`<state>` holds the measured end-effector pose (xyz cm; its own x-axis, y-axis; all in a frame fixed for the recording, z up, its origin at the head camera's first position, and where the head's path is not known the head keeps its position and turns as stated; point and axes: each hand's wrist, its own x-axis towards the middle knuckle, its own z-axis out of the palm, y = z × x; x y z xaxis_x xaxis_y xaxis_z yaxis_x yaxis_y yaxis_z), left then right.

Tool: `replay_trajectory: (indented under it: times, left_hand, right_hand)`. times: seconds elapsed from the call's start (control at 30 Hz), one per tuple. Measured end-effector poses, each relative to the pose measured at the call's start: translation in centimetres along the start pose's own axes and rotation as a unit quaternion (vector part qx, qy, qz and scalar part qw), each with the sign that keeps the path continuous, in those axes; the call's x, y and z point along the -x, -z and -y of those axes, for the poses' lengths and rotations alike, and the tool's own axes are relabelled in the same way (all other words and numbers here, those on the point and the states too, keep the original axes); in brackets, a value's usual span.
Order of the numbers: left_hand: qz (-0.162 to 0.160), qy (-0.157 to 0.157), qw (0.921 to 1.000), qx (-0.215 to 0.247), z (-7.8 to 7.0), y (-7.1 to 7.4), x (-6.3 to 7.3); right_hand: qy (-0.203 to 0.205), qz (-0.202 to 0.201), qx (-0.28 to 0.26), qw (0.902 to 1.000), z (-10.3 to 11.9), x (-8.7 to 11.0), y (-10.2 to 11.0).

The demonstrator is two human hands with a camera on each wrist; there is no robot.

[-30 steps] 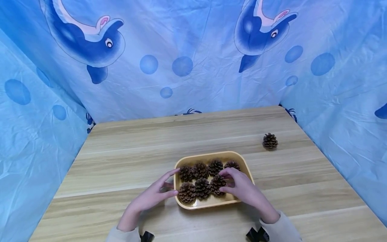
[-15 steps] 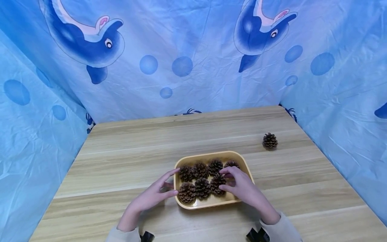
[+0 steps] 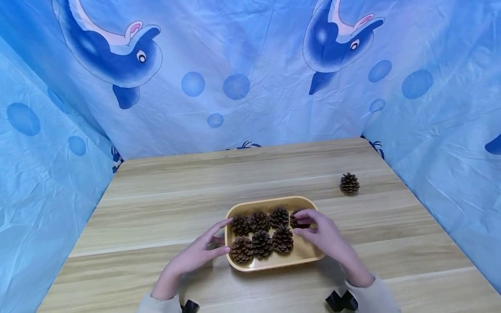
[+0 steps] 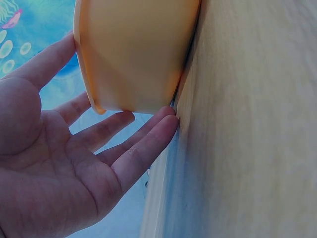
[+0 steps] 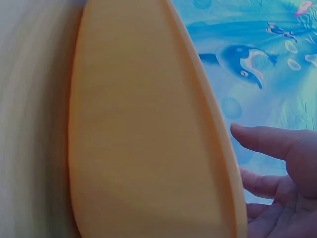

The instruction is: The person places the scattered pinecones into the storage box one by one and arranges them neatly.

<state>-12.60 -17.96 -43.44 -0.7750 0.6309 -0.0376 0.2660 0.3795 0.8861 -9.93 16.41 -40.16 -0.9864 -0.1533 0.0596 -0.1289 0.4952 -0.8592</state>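
Note:
A yellow plastic tray lies on the table with several brown pinecones in two rows. My left hand rests at its left end, thumb and fingers spread against the rim; in the left wrist view these fingers are long and nearly straight along the tray's end wall. Over the right end, my right hand has thumb and fingers apart, reaching around the back-right pinecone, which the fingers partly cover. Just left of that thumb is the front-row pinecone. The tray wall hides much of the right fingers in the right wrist view.
One more pinecone stands alone on the wooden table, toward the back right. Blue curtains printed with dolphins and bubbles enclose the table at the back and on both sides.
My right hand has left the front-row right pinecone and moved right and back to the back-right one. The left hand and the tray have stayed put.

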Motion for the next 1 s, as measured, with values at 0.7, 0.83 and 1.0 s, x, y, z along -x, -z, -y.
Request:
replay_trajectory:
  times: [0.7,0.83,1.0]
  left_hand:
    - [-0.005,0.006,1.0000,0.000,0.0,0.0,0.0]
    - [-0.002,0.003,1.0000,-0.001,-0.1,0.0,0.0]
    - [-0.001,0.003,1.0000,0.003,-0.1,-0.1,0.1]
  right_hand:
    - [-0.021,-0.162,0.102,0.9813,-3.8,-1.9,7.5]
    - [-0.037,-0.194,0.110,0.9741,-4.6,-2.3,8.6]
    - [-0.050,-0.208,0.116,0.9701,-5.4,-2.7,9.2]
